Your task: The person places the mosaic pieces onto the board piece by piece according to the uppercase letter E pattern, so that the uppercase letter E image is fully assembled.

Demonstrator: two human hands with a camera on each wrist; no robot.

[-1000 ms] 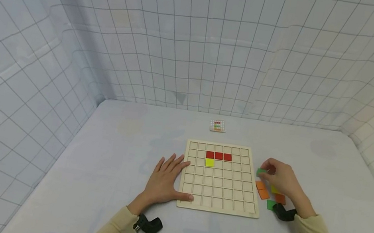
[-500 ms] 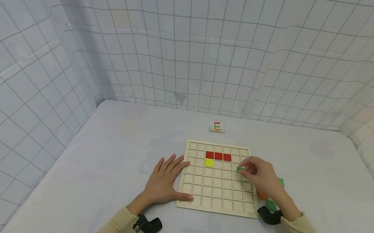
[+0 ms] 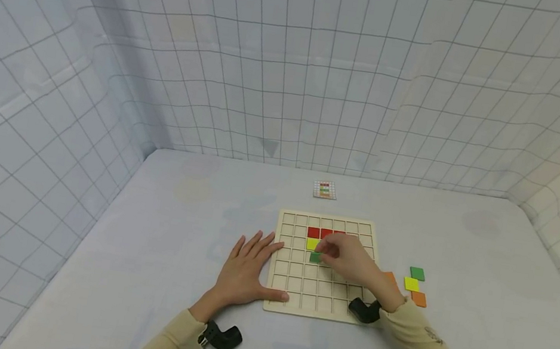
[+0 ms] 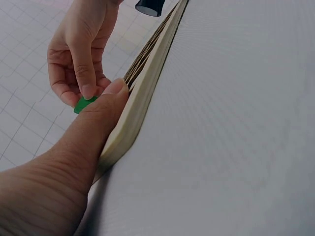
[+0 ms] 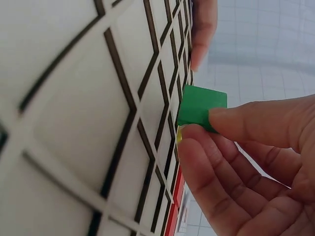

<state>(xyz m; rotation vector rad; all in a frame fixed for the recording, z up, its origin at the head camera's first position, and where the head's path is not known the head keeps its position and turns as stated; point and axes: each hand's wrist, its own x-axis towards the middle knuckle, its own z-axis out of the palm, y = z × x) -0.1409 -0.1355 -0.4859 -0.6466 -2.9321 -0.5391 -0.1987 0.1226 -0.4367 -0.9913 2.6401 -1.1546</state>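
A pale wooden grid board [image 3: 296, 285] lies on the table. In its upper part sit red tiles [image 3: 313, 232] in a row, with a yellow tile [image 3: 312, 244] under the leftmost one. My right hand [image 3: 351, 260] pinches a green tile [image 5: 201, 105] between thumb and fingers, just above the board below the yellow tile. My left hand [image 3: 242, 271] rests at the board's left edge, fingers spread and straight. Its thumb [image 4: 106, 110] lies on the board's near left corner.
To the right of the board lie loose tiles: a green tile [image 3: 417, 273], a yellow tile [image 3: 411, 284] and an orange tile [image 3: 419, 299]. Another orange tile [image 3: 391, 277] is partly hidden by my right forearm. A small pattern card [image 3: 325, 189] lies behind the board.
My right hand has picked up a green tile from the loose ones at the right and carried it leftward over the board. My left hand has stayed in place.
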